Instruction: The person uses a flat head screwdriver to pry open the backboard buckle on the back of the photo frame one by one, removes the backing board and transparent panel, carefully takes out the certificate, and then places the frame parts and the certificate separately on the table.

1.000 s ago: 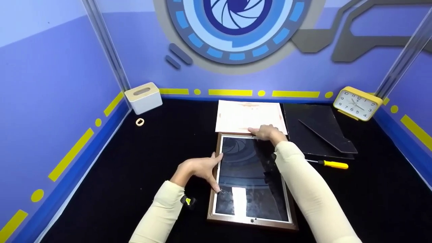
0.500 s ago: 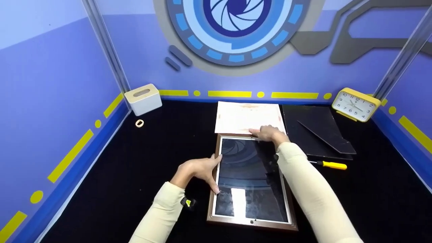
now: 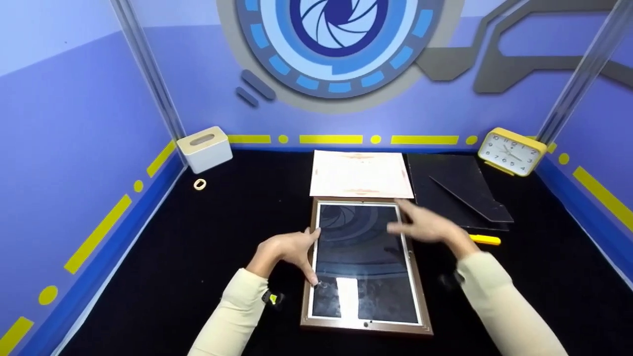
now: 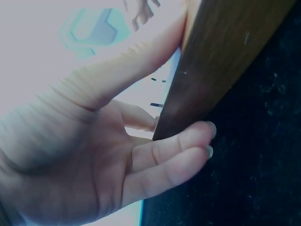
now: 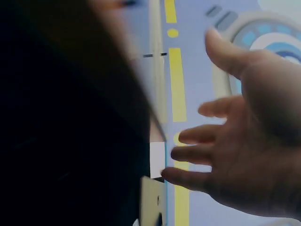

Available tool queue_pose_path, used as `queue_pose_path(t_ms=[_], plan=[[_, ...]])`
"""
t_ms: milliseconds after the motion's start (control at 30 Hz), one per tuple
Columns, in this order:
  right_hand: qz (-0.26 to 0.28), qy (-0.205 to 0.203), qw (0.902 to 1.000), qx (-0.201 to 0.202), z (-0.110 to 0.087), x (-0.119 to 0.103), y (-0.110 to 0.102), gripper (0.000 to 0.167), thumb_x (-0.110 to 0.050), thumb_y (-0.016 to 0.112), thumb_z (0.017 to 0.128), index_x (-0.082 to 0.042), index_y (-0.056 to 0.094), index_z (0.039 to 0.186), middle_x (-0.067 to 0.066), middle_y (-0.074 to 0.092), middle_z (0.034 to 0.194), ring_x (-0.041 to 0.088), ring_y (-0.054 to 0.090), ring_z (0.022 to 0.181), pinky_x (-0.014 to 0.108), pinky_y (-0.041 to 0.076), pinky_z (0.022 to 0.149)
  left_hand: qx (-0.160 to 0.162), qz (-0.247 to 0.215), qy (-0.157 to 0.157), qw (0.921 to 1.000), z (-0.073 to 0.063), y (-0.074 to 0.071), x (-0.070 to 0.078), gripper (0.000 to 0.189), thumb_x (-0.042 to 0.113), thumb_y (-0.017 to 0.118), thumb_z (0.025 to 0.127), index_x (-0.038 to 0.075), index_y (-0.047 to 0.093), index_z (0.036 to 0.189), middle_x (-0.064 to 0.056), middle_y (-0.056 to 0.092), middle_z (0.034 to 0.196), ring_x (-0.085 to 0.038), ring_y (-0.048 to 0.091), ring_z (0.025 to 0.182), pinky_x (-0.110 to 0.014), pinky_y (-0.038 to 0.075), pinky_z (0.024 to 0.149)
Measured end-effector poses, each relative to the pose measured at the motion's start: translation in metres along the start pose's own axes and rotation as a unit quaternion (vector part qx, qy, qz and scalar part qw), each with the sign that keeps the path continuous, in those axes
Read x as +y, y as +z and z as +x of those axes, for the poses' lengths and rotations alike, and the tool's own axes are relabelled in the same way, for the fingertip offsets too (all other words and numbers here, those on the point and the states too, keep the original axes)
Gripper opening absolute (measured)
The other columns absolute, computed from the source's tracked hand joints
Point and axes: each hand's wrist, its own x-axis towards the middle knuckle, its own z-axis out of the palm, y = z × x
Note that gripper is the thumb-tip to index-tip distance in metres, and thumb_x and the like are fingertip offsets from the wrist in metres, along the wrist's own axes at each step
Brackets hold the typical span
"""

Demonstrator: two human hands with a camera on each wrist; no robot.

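Note:
A brown picture frame (image 3: 421,301) lies flat on the black surface, its glossy dark panel (image 3: 363,252) bordered in white and reflecting the wall. At its left side is my left hand (image 3: 292,249), thumb and index finger spread along the edge. The left wrist view shows that thumb on top of the brown side (image 4: 211,61) and other fingers, nearly straight, beside its lower edge. My right hand (image 3: 428,225), slightly blurred, is over the upper right corner with spread fingers and holds nothing. In the right wrist view the fingers (image 5: 195,154) are apart from the frame's dark side.
A printed certificate-like sheet (image 3: 361,173) lies beyond the frame. Right of it is a black backing board (image 3: 425,178) with a stand leg (image 3: 467,198), and a yellow-handled screwdriver (image 3: 484,240). A yellow clock (image 3: 512,152), a tissue box (image 3: 206,151) and a small pale ring (image 3: 200,184) stand farther out.
My right hand has left the frame's top edge and the sheet's lower edge, moving right and toward me, fingers spreading. My left hand stays at the left side. The head view has shifted slightly.

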Motion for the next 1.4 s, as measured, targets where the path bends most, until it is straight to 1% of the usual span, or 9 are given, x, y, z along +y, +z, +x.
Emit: queue_pose_path(t_ms=[167, 300, 433, 567, 867, 1000, 1167, 1300, 1400], plan=[[0.008, -0.042, 0.9964, -0.073, -0.027, -0.005, 0.011, 0.114, -0.051, 0.08, 0.081, 0.003, 0.015, 0.158, 0.038, -0.001, 0.158, 0.053, 0.021, 0.142, 0.061, 0.026, 0.112, -0.004, 0.001, -0.026, 0.9996, -0.005, -0.002, 0.002, 0.133, 0.056, 0.091, 0.062, 0.003, 0.017, 0.16, -0.034, 0.03, 0.154, -0.025, 0.066, 0.108, -0.038, 0.036, 0.111], [-0.005, -0.027, 0.9972, -0.07, -0.039, -0.008, 0.014, 0.126, -0.048, 0.089, 0.07, 0.004, 0.015, 0.157, 0.042, -0.008, 0.155, 0.056, 0.024, 0.139, 0.06, 0.032, 0.109, -0.01, -0.012, -0.026, 0.9995, -0.006, -0.003, 0.005, 0.132, 0.052, 0.092, 0.063, 0.001, 0.017, 0.159, -0.026, 0.064, 0.121, -0.016, 0.069, 0.064, -0.035, 0.037, 0.109], [-0.017, -0.004, 0.9965, -0.082, -0.048, -0.008, 0.015, 0.132, -0.048, 0.092, 0.064, 0.005, 0.015, 0.157, 0.044, -0.008, 0.153, 0.058, 0.027, 0.136, 0.059, 0.035, 0.107, -0.008, 0.014, -0.015, 0.9998, -0.005, -0.002, 0.006, 0.132, 0.056, 0.09, 0.063, 0.002, 0.018, 0.159, -0.025, 0.064, 0.124, -0.023, 0.067, 0.106, -0.038, 0.036, 0.112], [-0.016, -0.003, 0.9925, -0.121, -0.051, -0.009, 0.018, 0.134, -0.046, 0.093, 0.063, 0.007, 0.014, 0.156, 0.047, -0.004, 0.152, 0.058, 0.026, 0.137, 0.059, 0.032, 0.109, 0.0, 0.024, -0.009, 0.9997, -0.004, 0.0, 0.005, 0.131, 0.057, 0.09, 0.063, 0.003, 0.02, 0.159, -0.033, 0.029, 0.154, -0.035, 0.037, 0.141, -0.04, 0.035, 0.113], [-0.035, 0.004, 0.9882, -0.149, -0.052, -0.016, 0.018, 0.134, -0.048, 0.092, 0.064, 0.011, 0.013, 0.155, 0.045, 0.002, 0.154, 0.05, 0.017, 0.144, 0.057, 0.026, 0.114, 0.015, -0.025, 0.011, 0.9995, -0.002, 0.0, -0.002, 0.127, 0.053, 0.091, 0.066, 0.005, 0.02, 0.159, -0.03, 0.026, 0.156, -0.033, 0.033, 0.143, -0.04, 0.031, 0.115], [-0.05, 0.016, 0.9877, -0.147, -0.053, -0.021, 0.018, 0.135, -0.052, 0.09, 0.065, 0.01, 0.012, 0.155, 0.046, 0.003, 0.153, 0.052, 0.019, 0.143, 0.058, 0.027, 0.113, 0.033, -0.091, 0.011, 0.9952, -0.001, -0.001, -0.003, 0.12, 0.048, 0.088, 0.072, 0.004, 0.018, 0.16, -0.027, 0.034, 0.154, -0.027, 0.068, 0.104, -0.036, 0.041, 0.106], [-0.054, 0.014, 0.9877, -0.146, -0.054, -0.024, 0.02, 0.138, -0.053, 0.091, 0.064, 0.009, 0.008, 0.156, 0.046, 0.002, 0.152, 0.054, 0.019, 0.142, 0.059, 0.027, 0.112, 0.056, -0.159, -0.01, 0.9856, 0.006, 0.004, 0.001, 0.118, 0.034, 0.09, 0.075, 0.004, 0.014, 0.16, -0.031, 0.023, 0.157, -0.013, 0.063, 0.055, -0.027, 0.054, 0.068], [-0.055, 0.012, 0.987, -0.151, -0.056, -0.022, 0.021, 0.142, -0.051, 0.093, 0.061, 0.008, 0.006, 0.156, 0.043, 0.002, 0.155, 0.052, 0.019, 0.143, 0.058, 0.028, 0.112, 0.071, -0.185, -0.016, 0.9801, 0.01, 0.007, 0.002, 0.119, 0.023, 0.092, 0.071, 0.004, 0.016, 0.16, -0.028, 0.035, 0.153, -0.018, 0.066, 0.055, -0.027, 0.053, 0.054], [-0.055, 0.014, 0.9868, -0.152, -0.057, -0.021, 0.023, 0.143, -0.05, 0.094, 0.059, 0.007, 0.006, 0.157, 0.041, 0.001, 0.157, 0.05, 0.018, 0.144, 0.057, 0.028, 0.113, 0.096, -0.173, -0.006, 0.9801, 0.012, 0.008, 0.001, 0.122, 0.022, 0.096, 0.066, 0.002, 0.019, 0.159, -0.027, 0.043, 0.147, -0.024, 0.07, 0.079, -0.033, 0.057, 0.072]])
